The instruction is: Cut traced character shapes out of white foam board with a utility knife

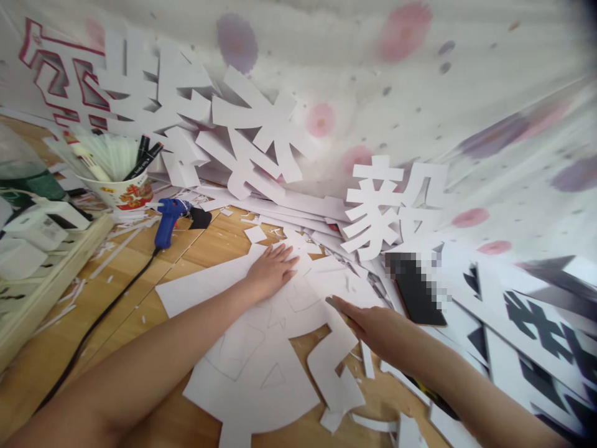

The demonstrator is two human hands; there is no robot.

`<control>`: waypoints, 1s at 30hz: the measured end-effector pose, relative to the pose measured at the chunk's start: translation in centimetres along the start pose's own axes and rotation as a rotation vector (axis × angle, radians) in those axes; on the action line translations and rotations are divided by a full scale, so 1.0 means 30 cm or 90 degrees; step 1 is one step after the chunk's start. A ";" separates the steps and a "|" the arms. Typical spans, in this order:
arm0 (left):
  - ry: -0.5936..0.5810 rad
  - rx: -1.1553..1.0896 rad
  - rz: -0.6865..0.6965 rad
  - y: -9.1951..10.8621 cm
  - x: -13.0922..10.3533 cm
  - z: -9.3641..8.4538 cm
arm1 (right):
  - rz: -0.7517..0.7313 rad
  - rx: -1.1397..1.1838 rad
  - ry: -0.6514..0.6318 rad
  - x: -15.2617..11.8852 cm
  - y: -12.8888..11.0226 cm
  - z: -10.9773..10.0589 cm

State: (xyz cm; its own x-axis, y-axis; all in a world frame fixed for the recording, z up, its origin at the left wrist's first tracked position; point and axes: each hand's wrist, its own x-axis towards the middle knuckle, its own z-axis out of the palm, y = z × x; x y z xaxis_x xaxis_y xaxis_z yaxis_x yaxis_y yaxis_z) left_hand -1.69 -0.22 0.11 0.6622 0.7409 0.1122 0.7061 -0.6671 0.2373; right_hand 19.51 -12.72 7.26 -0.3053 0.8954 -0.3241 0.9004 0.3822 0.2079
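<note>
A large white sheet [261, 398] with pencilled outlines and cut edges lies on the wooden table. My left hand [270, 274] rests flat on its upper part, fingers spread. At the sheet's right edge is my right hand [368, 320], its fingers closed and pointing left. A small grey tip shows at the front of those fingers; whatever they hold is mostly hidden. Just below that hand, a curved white cut-out strip [326, 367] borders a gap in the sheet. A yellow-and-black object [431, 395] lies partly hidden under my right forearm.
A blue glue gun [168, 224] with a black cord lies left, beside a paper cup [124, 190] of glue sticks and markers. A power strip [28, 311] runs along the left edge. White cut-out characters [256, 130] lean behind; a dark phone-like slab [415, 289] lies right.
</note>
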 end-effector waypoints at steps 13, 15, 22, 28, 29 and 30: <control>0.028 0.004 0.009 0.001 -0.004 0.002 | 0.125 0.112 0.040 0.104 -0.076 0.009; 0.035 0.000 0.013 -0.002 -0.003 0.005 | 0.122 0.101 0.042 0.119 -0.091 0.000; 0.040 -0.002 0.013 -0.007 -0.002 0.016 | 0.124 0.076 0.028 0.143 -0.110 -0.015; 0.037 -0.009 0.013 -0.008 -0.002 0.018 | 0.118 0.082 0.021 0.148 -0.112 -0.023; 0.036 -0.008 0.014 -0.007 -0.002 0.018 | 0.118 0.074 0.017 0.150 -0.115 -0.024; 0.036 -0.007 0.014 -0.007 -0.002 0.019 | 0.119 0.064 0.013 0.153 -0.119 -0.024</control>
State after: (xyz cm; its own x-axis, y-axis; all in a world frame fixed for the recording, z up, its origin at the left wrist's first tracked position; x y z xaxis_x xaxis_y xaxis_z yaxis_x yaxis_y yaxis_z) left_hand -1.75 -0.18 -0.49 0.6625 0.7292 0.1711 0.6886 -0.6829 0.2440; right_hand 14.68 -9.81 5.71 -0.1360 0.9533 -0.2695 0.9679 0.1859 0.1691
